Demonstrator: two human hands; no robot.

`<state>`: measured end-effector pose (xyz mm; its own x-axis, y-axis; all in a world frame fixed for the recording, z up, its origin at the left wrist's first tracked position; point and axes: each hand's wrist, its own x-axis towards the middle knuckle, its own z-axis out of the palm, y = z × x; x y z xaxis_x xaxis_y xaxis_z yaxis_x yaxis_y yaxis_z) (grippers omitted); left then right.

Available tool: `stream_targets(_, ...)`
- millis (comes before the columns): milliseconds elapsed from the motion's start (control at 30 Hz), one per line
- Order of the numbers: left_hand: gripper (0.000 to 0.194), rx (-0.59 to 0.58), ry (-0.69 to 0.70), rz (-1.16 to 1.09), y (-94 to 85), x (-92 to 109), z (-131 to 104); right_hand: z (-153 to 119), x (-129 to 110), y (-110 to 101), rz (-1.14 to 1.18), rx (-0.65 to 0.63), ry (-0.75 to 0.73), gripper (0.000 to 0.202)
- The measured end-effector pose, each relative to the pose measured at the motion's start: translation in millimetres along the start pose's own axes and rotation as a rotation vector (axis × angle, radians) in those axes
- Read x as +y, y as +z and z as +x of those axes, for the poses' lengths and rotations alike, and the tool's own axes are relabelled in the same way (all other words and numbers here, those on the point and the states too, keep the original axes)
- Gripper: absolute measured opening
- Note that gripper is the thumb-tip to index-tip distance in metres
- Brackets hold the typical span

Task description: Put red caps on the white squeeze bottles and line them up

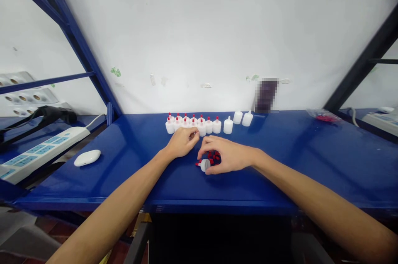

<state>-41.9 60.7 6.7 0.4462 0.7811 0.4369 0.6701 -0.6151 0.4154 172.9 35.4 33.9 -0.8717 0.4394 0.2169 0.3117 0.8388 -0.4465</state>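
Observation:
My right hand [226, 157] is curved around a small white nozzle bottle [205, 165]. The bottle lies tilted on its side, its red-tipped nozzle pointing left, between my thumb and fingers. Loose red caps [214, 156] are scattered on the blue table under that hand's palm. My left hand [185, 141] has its fingers curled together just in front of a cluster of upright white bottles with red tips; whatever is in them is hidden. Its fingertips are close to the front bottle [202, 129], and I cannot tell whether they touch it.
Three white pieces without red tips, one of them a bottle [228, 125], stand right of the cluster. A white oval case [87, 158] and a power strip [46, 152] are at left. A clear bag [323, 116] with red contents lies far right. A wall rises behind the table [124, 185].

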Motion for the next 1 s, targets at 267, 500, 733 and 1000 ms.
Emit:
stream_targets(267,0.029,-0.012,0.021,-0.037,-0.3,-3.9,0.4,10.4,13.8,1.0,0.329,0.340,0.189,0.022)
stream_targets(500,0.035,-0.076,-0.002,-0.151,-2.0,-1.3,-0.9,3.1,49.7,1.3,-0.268,0.366,0.414,0.013)
stream_targets(733,0.039,-0.133,-0.043,-0.357,-1.7,-0.8,-3.2,1.4,52.0,9.9,-0.420,0.305,0.411,0.030)
stream_targets(1000,0.027,-0.072,-0.054,-0.443,-5.6,-1.9,-5.0,2.1,39.8,-1.8,-0.463,0.508,0.431,0.022)
